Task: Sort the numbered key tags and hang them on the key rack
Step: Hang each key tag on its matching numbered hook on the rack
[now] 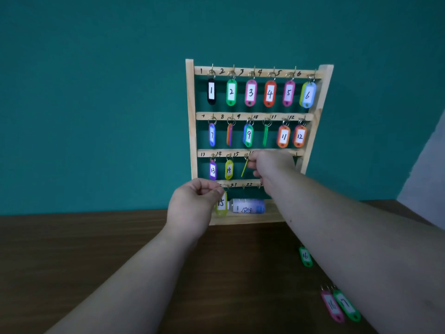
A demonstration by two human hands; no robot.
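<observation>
A wooden key rack (190, 121) stands on the table against a teal wall. Tags 1 to 12 hang on its top two rows, and tags 13 (212, 170) and 14 (229, 169) on the third. My right hand (269, 165) pinches a yellow-green tag (245, 168), seen edge-on, at the hook marked 15. My left hand (192, 203) pinches the ring of a yellow tag marked 15 (221, 204) in front of the bottom row. Loose on the table lie a green tag 16 (305, 256), a pink tag 16 (332, 306) and a green tag 17 (346, 304).
A small plastic bottle (248, 206) lies on its side on the rack's base. The dark wooden table (96, 237) stretches to the left. A pale wall (423, 169) shows at the right edge.
</observation>
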